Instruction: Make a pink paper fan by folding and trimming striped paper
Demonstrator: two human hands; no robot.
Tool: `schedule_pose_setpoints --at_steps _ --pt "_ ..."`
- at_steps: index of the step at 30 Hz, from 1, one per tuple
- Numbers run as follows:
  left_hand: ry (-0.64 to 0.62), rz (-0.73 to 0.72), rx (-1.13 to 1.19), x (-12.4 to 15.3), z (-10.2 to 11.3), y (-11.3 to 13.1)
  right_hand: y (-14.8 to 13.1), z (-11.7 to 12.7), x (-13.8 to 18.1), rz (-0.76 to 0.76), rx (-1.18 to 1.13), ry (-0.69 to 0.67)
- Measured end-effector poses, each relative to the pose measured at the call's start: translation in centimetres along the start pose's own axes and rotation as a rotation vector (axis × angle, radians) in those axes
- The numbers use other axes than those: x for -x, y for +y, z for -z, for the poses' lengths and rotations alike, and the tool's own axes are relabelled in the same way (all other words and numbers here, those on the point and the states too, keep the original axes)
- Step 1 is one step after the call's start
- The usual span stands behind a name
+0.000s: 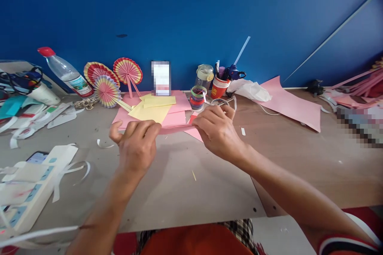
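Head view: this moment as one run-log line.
left hand: gripping pink paper | right hand: gripping its other end | beyond: yellow paper on pink sheets

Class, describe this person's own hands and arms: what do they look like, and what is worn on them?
The left hand and right hand are ungloved. The forearms are bare. A short sleeve shows on the right arm, its edge banded in red, white and black; no left sleeve is in view.
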State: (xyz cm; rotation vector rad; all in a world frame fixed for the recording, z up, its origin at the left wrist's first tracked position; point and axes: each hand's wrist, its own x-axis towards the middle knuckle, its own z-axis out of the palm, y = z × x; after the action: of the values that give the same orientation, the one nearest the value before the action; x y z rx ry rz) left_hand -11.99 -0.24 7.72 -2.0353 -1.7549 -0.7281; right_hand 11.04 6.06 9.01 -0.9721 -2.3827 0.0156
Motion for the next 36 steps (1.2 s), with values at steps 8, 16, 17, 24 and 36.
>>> schedule_pose_setpoints --at_steps 8,16,17,24,36 --pt "-0.418 0.130 0.316 3.0 -0.5 -0.3 -0.1 -0.8 3.4 -0.128 -0.282 -0.302" --pt "-0.855 0.170 0.415 1.4 -1.7 -1.5 0.4 -2.6 1.9 -0.348 -0.332 -0.685" --pt "-0.869 0.174 0.395 1.4 -1.9 -1.4 0.4 -3.0 2.0 -0.338 -0.314 -0.699" --pt "-0.708 0.034 0.291 3.5 -3.0 -1.0 0.5 -5.2 3.9 -0.126 -0.141 -0.540" --pt "-0.311 -0.272 0.076 6.7 -3.7 -0.6 0.6 -7.7 7.8 0.219 0.127 -0.187"
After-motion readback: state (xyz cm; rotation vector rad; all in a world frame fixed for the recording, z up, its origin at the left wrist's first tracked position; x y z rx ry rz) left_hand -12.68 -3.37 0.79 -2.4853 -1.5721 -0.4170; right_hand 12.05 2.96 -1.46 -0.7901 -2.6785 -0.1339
